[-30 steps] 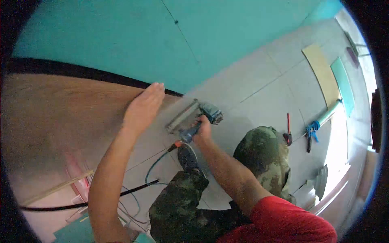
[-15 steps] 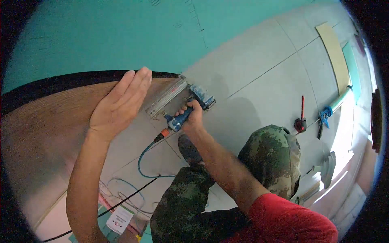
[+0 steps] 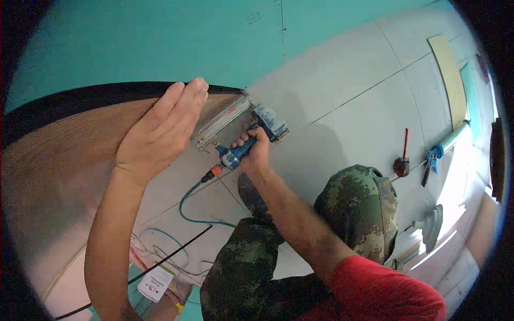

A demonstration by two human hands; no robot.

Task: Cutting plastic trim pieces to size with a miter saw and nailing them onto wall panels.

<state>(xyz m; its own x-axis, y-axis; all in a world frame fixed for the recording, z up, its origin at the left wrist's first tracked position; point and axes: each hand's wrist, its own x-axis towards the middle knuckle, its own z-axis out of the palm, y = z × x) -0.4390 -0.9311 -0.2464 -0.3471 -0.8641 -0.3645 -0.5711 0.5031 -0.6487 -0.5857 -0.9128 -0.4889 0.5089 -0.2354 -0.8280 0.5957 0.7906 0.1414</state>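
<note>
My left hand lies flat with its fingers stretched out along the edge of a brown wood-grain panel. Its fingertips reach over the black strip between the panel and a green wall surface. In my right hand is a blue pneumatic nail gun, gripped by its handle. The gun's silver magazine lies alongside the panel's right end, and its nose is close to the corner by the black strip. Whether the nose touches is hard to tell. A teal air hose runs from the orange fitting on its handle.
On the grey tiled floor to the right are a tape measure, a blue caulking gun and a pale yellow strip. At lower left sit a white box, a black cable and tangled hoses. My bent knees are close below.
The view has shifted slightly, so the floor items appear farther right. Both hands keep nearly the same places against the panel, and the nail gun stays in my right hand.
</note>
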